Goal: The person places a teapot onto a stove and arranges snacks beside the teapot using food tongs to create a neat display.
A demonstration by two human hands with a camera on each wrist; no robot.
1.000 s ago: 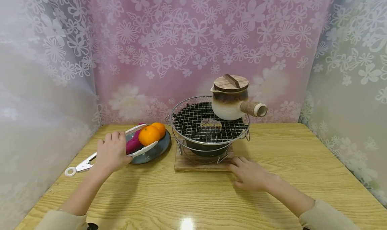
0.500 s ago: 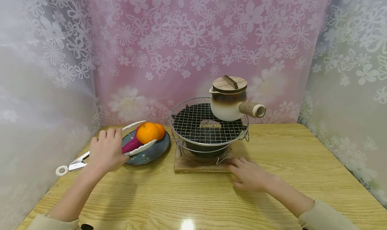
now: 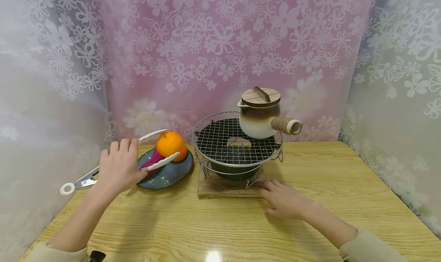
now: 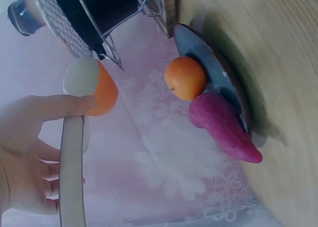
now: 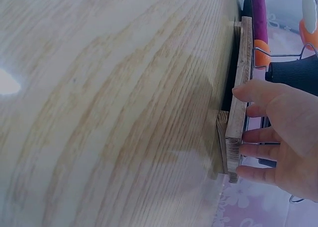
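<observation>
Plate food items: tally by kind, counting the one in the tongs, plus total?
Round orange citrus fruits: 2. One is gripped in the white plastic tongs held by the left hand, lifted above the plate; one lies on the dark blue round plate.
Purple tapered sweet potato: 1, on the dark blue round plate.
Total: 3

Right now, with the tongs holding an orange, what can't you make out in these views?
- Pot contents: head view, wooden lid covers them.
- Stove bowl contents: head view, mesh obscures them.
- Left hand grip on tongs: head view, hand's back hides it.
- Right hand: right wrist view, cut off at the edge.
</observation>
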